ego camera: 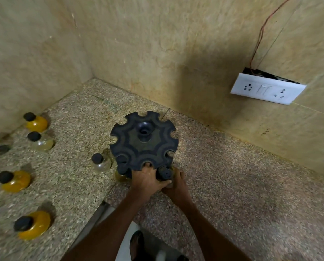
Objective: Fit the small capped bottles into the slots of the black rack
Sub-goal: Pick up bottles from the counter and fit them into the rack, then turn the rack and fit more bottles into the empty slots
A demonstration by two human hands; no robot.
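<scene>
My one head camera looks steeply down from above at a speckled counter [232, 185] in a wall corner, close in, my forearms entering from the near edge.

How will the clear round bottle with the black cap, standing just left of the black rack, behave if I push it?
The clear round bottle with the black cap looks like glass, so probably fragile on the speckled stone counter. Its wide, squat body should resist tipping; it would likely slide. It seems nearly empty, so probably light.

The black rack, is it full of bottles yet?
Not full. The black rack shows many empty notches around its rim; only the near edge has bottle caps, one seated, another between both hands.
</scene>
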